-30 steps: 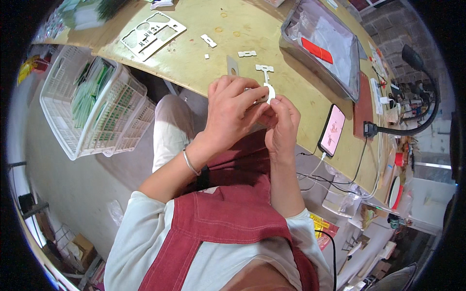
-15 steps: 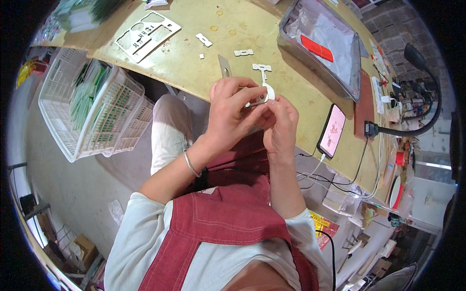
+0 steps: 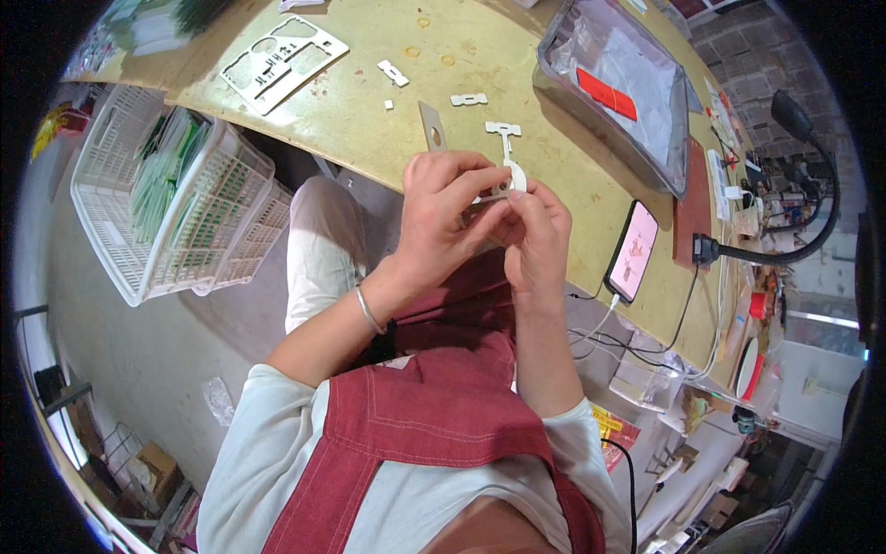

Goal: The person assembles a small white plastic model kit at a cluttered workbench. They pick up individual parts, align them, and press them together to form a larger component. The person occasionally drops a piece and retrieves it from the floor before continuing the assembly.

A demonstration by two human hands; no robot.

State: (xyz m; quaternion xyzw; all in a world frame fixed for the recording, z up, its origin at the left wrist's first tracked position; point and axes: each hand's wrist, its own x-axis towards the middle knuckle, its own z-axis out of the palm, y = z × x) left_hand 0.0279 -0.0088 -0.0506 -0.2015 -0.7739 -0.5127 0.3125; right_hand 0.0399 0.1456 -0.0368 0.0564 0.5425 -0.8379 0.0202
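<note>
My left hand [image 3: 441, 198] is closed, its thumb and fingers pinching a thin flat piece with a small hole, mostly hidden by the fingers. A grey-beige strip [image 3: 432, 127] with a round hole sticks out beyond its knuckles; how it is held cannot be seen. Against that work, my right hand [image 3: 538, 231] pinches a white curved flat piece [image 3: 519, 178] between thumb and fingertips. The stem of a white T-shaped cutout [image 3: 505, 131] runs down behind the curved piece; whether they join is unclear. Both hands meet over the table's near edge.
On the yellowish table [image 3: 369, 129] lie a cut-out white sheet [image 3: 318, 69], small notched pieces [image 3: 392, 73] and a phone [image 3: 632, 251] on a cable. A grey tray [image 3: 609, 138] holds plastic and a red packet [image 3: 606, 93]. White baskets [image 3: 171, 263] stand left; a black gooseneck lamp [image 3: 821, 217] right.
The view has shifted slightly, moving the table things a little right and down. Both hands keep their pinch, with the small holed piece turned slightly between the fingers.
</note>
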